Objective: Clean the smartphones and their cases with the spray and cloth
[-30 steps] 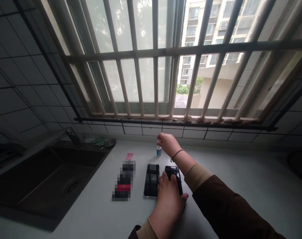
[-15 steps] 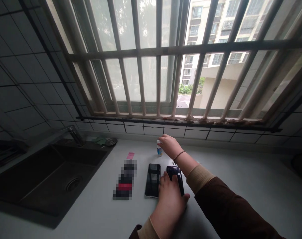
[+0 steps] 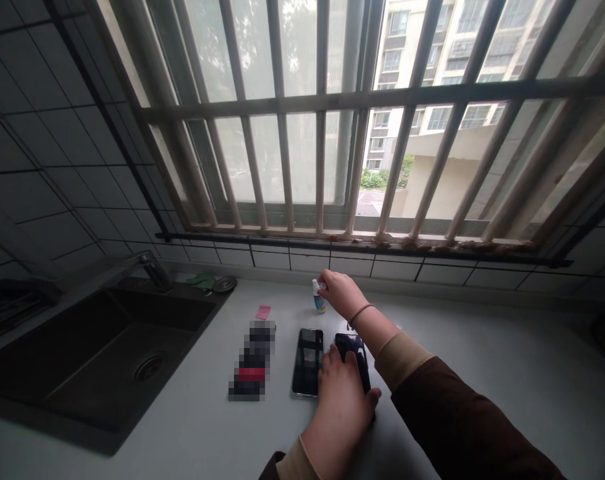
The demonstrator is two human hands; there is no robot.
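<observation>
While the right hand [image 3: 340, 297] is stretched out across the pale surface [image 3: 482, 400], look at those fingers [image 3: 325, 278], closed at the top of a small upright bottle [image 3: 319, 300] with a blue label, standing near the tiled back wall! Down in front, the left hand [image 3: 340, 417] is clamped over a dark blue phone [image 3: 352, 348], fingers across its face and thumb out past its right edge. Just beside it, a black phone [image 3: 307, 360] lies flat, screen up, right by those left fingers. Further left, there's a pixelated, blurred object [image 3: 252, 363], a small pink slip [image 3: 263, 312] behind it, and then the dark sink [image 3: 107, 353] with its metal faucet [image 3: 155, 270]. Above it all, a barred window [image 3: 322, 120] looks out at apartment blocks [image 3: 432, 67].
</observation>
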